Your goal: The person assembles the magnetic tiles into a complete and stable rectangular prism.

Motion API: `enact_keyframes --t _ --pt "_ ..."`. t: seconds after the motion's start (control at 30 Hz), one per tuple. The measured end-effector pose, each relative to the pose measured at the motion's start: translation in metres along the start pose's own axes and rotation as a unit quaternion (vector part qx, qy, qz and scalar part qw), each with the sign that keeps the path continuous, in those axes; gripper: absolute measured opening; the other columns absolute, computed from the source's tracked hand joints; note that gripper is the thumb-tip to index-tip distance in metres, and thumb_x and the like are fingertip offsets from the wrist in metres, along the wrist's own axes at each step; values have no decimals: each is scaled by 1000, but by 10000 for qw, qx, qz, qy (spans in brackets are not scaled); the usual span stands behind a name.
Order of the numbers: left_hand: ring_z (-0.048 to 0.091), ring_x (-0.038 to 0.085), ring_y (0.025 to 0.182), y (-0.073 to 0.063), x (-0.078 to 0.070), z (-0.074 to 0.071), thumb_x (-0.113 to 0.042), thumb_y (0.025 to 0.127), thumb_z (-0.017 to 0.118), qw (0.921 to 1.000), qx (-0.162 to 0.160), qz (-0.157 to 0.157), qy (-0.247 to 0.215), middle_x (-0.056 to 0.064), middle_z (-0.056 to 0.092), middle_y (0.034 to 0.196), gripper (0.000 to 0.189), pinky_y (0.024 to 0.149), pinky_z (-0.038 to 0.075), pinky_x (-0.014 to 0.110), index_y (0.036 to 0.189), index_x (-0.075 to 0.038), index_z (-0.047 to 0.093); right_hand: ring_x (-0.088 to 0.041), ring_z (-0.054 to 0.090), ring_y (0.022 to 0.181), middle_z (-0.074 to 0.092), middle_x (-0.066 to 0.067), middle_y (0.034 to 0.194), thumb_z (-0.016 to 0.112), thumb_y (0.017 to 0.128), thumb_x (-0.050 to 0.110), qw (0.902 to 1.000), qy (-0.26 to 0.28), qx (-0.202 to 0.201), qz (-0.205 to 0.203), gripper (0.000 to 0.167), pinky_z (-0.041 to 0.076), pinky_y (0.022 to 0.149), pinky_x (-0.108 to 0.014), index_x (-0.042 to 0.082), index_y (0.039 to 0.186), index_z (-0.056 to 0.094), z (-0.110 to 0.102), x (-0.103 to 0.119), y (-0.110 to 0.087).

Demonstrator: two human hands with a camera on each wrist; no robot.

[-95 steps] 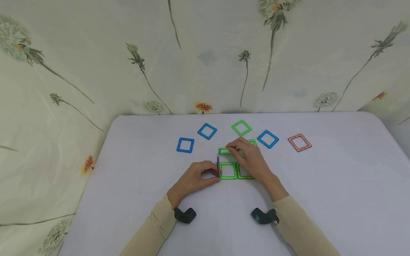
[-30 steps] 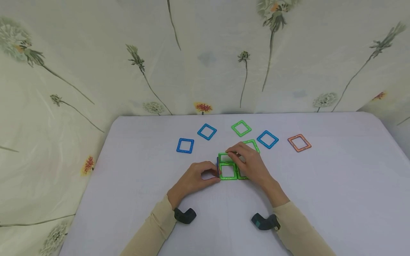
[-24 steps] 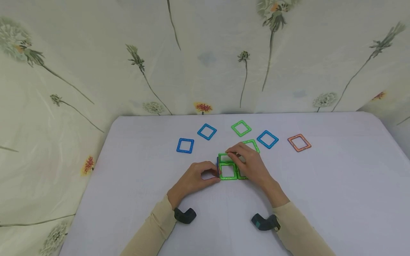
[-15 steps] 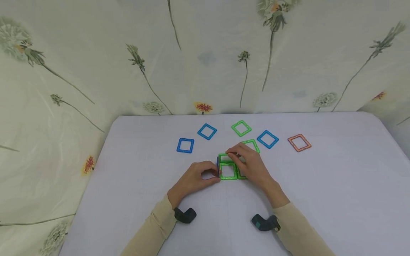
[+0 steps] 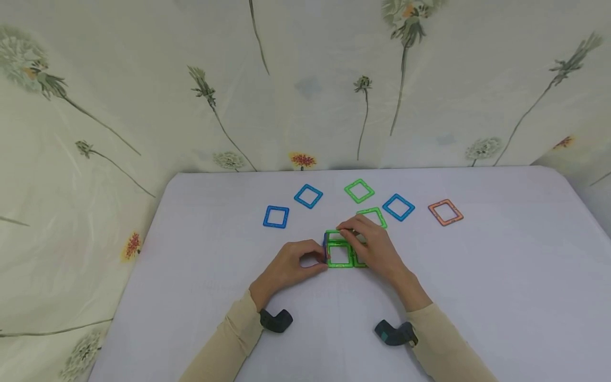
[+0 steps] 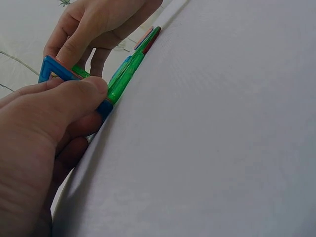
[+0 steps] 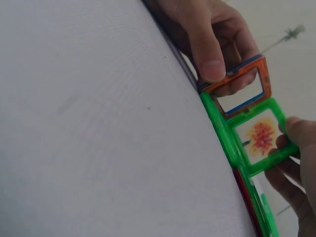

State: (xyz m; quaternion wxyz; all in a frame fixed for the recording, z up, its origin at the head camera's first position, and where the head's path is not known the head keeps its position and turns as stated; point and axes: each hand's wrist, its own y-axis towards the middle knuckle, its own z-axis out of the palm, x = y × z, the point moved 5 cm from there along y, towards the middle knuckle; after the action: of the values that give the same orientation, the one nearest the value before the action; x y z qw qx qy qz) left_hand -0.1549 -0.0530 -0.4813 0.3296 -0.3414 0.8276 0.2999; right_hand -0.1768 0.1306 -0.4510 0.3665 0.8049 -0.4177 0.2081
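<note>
My left hand [image 5: 288,260] pinches an upright square magnetic tile [image 7: 266,79], blue on its outer side and orange inside. It stands at the left edge of a flat green square tile [image 5: 340,266]. My right hand [image 5: 372,241] pinches an upright green tile [image 7: 252,109] between thumb and fingers. That tile rises along the back edge of the flat one, and its left side meets the blue-orange tile at the corner. A second flat green tile [image 5: 360,265] adjoins on the right, partly hidden by my right hand.
Loose square tiles lie farther back: two blue tiles [image 5: 276,217] [image 5: 308,196] at left, a green tile [image 5: 359,191], another green one [image 5: 377,212] behind my right hand, a blue tile [image 5: 398,207] and an orange tile [image 5: 446,213]. A white cloth covers the table [image 5: 501,276].
My right hand has brought the green tile toward me, from behind the flat tile up to its back edge. My left hand has stayed in place, holding the blue-orange tile.
</note>
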Motion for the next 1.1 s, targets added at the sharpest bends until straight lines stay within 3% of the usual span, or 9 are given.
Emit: enact_keyframes --t 0.23,0.5,1.1 --pt "58 -1 87 0 0 0 -19 83 72 9999 -67 135 37 -9 67 93 19 81 50 17 100 -19 65 -2 60 87 61 10 100 57 94 20 9999 77 71 27 14 49 75 -18 18 106 65 2 -1 -1" --pt "59 -1 87 0 0 0 -18 83 73 10000 -68 69 -20 -10 66 93 19 80 50 18 100 -19 64 -2 58 88 62 10 101 57 95 22 9998 177 106 21 15 48 75 -17 20 107 65 2 -2 0" --pt "58 0 86 1 0 2 -17 83 72 9997 -61 198 -103 -8 65 93 20 79 51 18 101 -18 64 -5 59 89 64 4 103 57 94 15 9993 362 -35 -31 16 48 78 -17 12 107 66 -7 -5 -1"
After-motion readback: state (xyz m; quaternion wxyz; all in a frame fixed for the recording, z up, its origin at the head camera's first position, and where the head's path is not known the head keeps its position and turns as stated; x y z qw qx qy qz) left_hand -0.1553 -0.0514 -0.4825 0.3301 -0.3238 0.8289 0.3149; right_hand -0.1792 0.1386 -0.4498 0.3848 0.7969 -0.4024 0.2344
